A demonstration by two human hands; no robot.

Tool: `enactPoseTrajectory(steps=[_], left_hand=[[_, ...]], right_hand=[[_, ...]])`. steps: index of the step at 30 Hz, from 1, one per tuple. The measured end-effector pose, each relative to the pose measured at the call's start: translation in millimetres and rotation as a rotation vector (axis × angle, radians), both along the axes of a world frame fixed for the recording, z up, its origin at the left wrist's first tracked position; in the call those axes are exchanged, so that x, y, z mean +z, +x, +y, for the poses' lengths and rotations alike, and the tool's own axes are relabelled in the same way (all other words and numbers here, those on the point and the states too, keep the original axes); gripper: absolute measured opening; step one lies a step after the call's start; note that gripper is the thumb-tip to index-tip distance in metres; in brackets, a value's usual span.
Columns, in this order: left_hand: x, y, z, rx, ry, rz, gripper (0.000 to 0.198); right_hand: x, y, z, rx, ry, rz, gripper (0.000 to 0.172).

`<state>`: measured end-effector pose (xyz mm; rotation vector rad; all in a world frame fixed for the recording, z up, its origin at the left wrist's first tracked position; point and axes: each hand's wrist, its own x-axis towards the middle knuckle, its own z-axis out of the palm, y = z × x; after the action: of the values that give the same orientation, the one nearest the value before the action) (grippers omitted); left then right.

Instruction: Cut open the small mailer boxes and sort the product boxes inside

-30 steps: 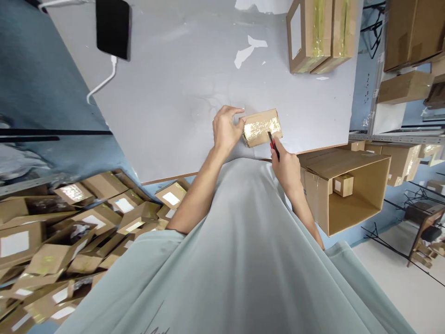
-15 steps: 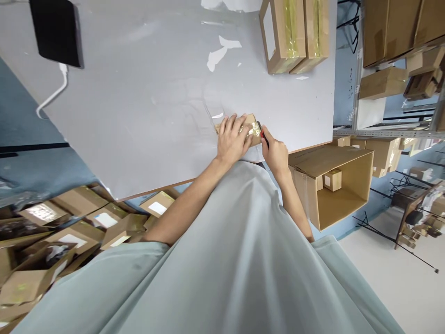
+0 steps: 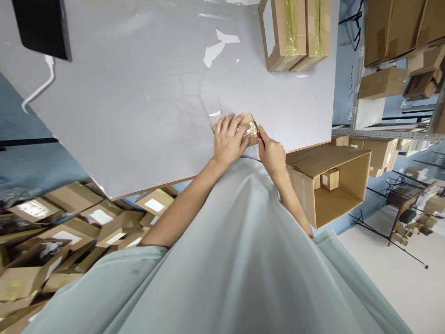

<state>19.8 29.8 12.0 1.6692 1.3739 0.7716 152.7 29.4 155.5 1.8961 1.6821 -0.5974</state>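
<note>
A small taped cardboard box [image 3: 249, 126] lies near the front edge of the grey table [image 3: 146, 97]. My left hand [image 3: 227, 139] rests flat on top of it, fingers stretched over the shiny tape. My right hand [image 3: 273, 155] is closed round a red and black cutter [image 3: 260, 134], whose tip touches the box's right end.
Two larger taped boxes [image 3: 295, 32] stand at the table's far right. A black device [image 3: 41, 28] with a white cable sits at the far left. An open carton [image 3: 333, 183] holding a small box lies right of the table. Several small boxes [image 3: 69, 227] are heaped lower left. Shelves with cartons are at right.
My left hand has moved from the box's left end onto its top. My right hand and the cutter have closed in on the box's right end. The view has shifted.
</note>
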Motion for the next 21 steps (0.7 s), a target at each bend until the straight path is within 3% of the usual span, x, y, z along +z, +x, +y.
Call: enactPoseTrajectory(steps=[13,21], left_hand=[[0.7,5,-5,0.007,0.019,-0.031,0.048],[-2.8,9,-9,-0.006,0.041,-0.019,0.052]], right_hand=[[-6.0,-22,4,0.012,-0.004,-0.121,0.069],[7.9,-32,4,-0.006,-0.011,-0.162,0.06]])
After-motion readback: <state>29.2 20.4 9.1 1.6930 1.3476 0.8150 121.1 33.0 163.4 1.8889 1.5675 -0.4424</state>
